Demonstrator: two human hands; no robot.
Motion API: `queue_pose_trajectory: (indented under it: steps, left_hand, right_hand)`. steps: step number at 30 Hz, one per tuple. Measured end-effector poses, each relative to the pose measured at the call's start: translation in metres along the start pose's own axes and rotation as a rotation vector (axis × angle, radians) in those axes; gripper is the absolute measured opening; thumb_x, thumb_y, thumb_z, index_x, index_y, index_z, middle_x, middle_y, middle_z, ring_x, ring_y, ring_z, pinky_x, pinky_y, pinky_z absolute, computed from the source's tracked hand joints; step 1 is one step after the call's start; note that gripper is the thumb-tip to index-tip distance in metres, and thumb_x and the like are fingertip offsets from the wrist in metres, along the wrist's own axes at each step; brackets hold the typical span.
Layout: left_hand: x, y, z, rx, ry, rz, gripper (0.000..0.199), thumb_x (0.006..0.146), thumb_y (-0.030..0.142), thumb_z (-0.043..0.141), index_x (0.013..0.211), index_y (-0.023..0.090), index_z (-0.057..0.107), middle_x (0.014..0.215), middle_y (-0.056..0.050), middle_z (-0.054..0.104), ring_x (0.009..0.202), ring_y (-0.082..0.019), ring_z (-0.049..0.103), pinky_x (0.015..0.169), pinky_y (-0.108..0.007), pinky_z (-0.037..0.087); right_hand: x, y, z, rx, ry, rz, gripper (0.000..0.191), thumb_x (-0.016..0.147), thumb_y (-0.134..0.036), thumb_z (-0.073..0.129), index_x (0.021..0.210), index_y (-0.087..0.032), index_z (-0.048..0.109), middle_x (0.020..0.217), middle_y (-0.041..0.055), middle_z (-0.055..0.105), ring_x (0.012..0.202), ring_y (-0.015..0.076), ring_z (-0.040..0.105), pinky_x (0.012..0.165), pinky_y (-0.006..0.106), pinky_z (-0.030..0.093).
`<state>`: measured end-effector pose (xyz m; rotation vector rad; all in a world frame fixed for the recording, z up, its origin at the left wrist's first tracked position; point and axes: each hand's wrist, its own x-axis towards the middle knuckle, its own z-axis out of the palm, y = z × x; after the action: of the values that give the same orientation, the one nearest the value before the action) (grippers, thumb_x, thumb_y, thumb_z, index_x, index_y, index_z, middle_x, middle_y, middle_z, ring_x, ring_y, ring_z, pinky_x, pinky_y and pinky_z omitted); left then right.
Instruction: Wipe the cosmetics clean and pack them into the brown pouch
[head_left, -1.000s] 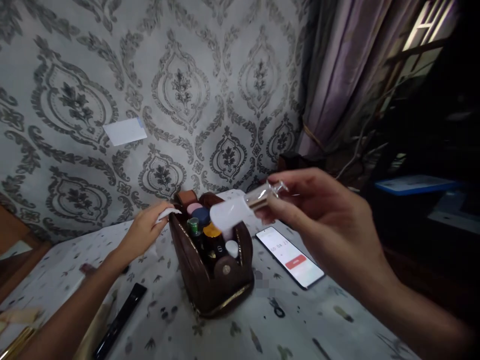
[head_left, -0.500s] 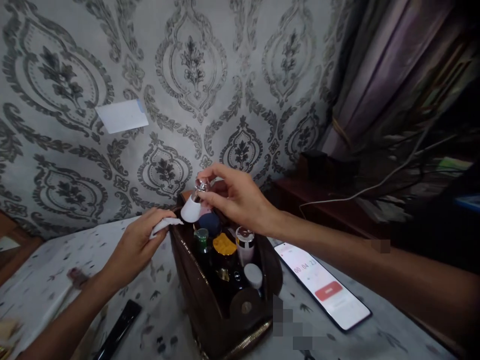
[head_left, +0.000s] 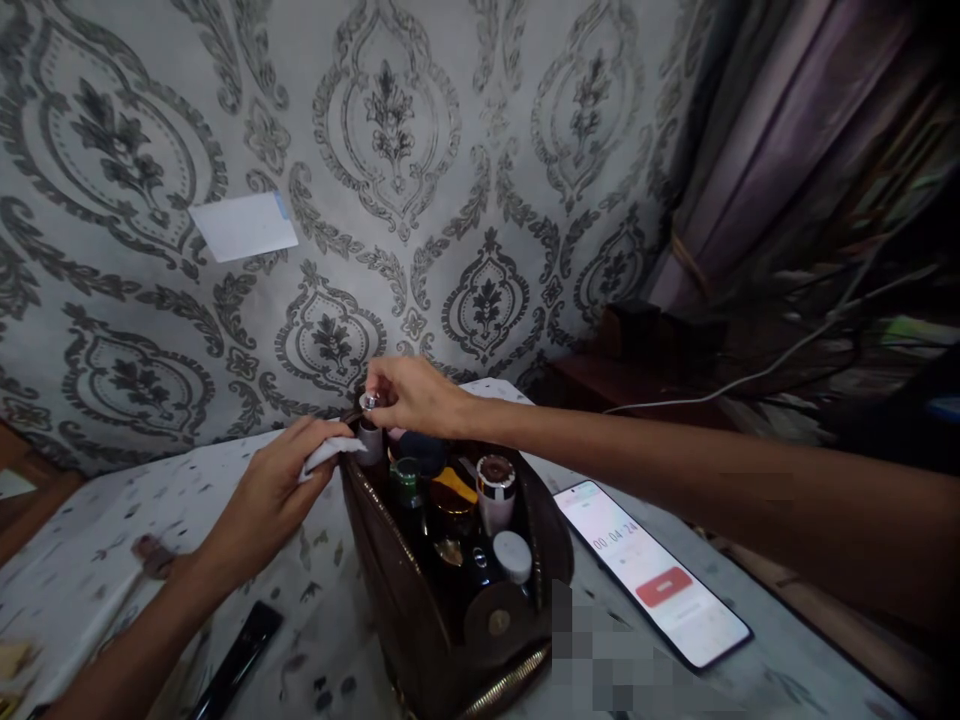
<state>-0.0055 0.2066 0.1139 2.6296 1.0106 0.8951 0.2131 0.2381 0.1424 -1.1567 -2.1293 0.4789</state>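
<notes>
A lit phone (head_left: 656, 580) lies face up on the printed tablecloth (head_left: 187, 487); a white card (head_left: 246, 227) sits against the patterned wall (head_left: 491, 110), well left of a purplish curtain (head_left: 795, 150).

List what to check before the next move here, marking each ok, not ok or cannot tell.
1. Brown zip bag open: ok, its mouth is unzipped.
2. Right hand gripping the white bottle: ok, by its shiny top.
3. White bottle standing on the bag's bottom: cannot tell, its base is hidden.
4. Left hand free: not ok, it holds a white tissue-like sheet beside the bag's rim.
5. Phone outside the bag: ok, lying alongside.
</notes>
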Motion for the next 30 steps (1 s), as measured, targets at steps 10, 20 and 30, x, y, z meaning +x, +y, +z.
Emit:
queue_pose_trajectory:
  steps: [10, 20, 30]
  left_hand:
    - [0.0, -0.001, 0.002, -0.006, 0.0, 0.0, 0.024, 0.096, 0.027, 0.044, 0.115, 0.026, 0.059, 0.104, -0.002, 0.062, 0.096, -0.018, 0.058, 0.082, -0.026, 0.043]
    - [0.002, 0.001, 0.004, -0.016, 0.013, 0.008, 0.026, 0.095, 0.024, 0.044, 0.115, 0.024, 0.06, 0.102, -0.003, 0.062, 0.094, -0.018, 0.057, 0.082, -0.027, 0.044]
    - [0.001, -0.002, 0.007, -0.031, -0.019, -0.022, 0.034, 0.094, 0.022, 0.044, 0.125, 0.026, 0.057, 0.104, -0.004, 0.059, 0.096, -0.019, 0.057, 0.084, -0.028, 0.045]
  right_hand:
    - [0.005, 0.009, 0.019, -0.41, -0.19, -0.111, 0.019, 0.077, -0.01, 0.063, 0.095, -0.014, 0.059, 0.085, 0.0047, 0.064, 0.076, 0.0168, 0.056, 0.063, 0.024, 0.036]
    - [0.02, 0.021, 0.013, -0.647, -0.337, -0.198, 0.016, 0.085, -0.016, 0.058, 0.1, -0.015, 0.063, 0.108, 0.0105, 0.065, 0.091, 0.0215, 0.06, 0.066, 0.028, 0.038]
    - [0.028, 0.019, 0.005, -0.487, -0.395, -0.095, 0.019, 0.076, -0.019, 0.069, 0.093, -0.012, 0.067, 0.086, 0.006, 0.07, 0.071, 0.0151, 0.059, 0.057, 0.023, 0.035]
